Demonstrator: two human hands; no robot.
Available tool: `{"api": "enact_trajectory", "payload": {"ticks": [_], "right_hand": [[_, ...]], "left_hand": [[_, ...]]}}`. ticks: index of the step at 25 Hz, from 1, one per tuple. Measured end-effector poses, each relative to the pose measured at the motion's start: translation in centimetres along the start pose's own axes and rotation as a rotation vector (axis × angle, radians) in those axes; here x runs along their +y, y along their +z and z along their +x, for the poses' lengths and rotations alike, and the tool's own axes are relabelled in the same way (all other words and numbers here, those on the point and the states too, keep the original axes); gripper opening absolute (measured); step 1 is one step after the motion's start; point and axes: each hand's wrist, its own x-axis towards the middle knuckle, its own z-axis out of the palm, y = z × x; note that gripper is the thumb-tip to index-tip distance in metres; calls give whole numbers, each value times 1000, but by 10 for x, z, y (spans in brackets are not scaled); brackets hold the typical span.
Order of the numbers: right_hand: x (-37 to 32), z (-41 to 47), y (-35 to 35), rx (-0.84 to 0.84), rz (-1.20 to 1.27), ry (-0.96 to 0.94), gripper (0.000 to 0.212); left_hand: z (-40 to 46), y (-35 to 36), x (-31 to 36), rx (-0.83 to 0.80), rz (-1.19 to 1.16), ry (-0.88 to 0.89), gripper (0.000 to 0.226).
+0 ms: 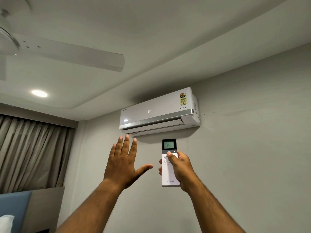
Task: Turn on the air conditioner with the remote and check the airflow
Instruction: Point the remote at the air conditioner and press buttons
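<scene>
Holding the Lloyd remote (170, 163) upright, the right hand (180, 169) had its grip wrapped around the white body, and the thumb lay on the buttons just under the dark power row. The left hand (123, 163) was empty, its fingers (125, 145) spread flat and raised below the air conditioner (158, 111), near the louver (156, 126) but not touching it.

The unit hung high on the wall, and the louver looked only a little open. I judged the hand could feel a weak stream and misread it. The resting thumb could also press a key by mistake and change the mode.

Readable writing: "24" on the remote screen, "24°" and "INVERTER" on the unit, "LLOYD" at the remote's foot. The energy sticker (183, 98) was too small to read.
</scene>
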Motion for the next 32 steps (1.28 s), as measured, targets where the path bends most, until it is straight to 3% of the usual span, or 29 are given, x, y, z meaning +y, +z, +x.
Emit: {"api": "enact_trajectory", "payload": {"ticks": [32], "right_hand": [[-7,-15,17,16,23,-55,13]], "left_hand": [[-3,-7,-12,21,17,-3,109]]}}
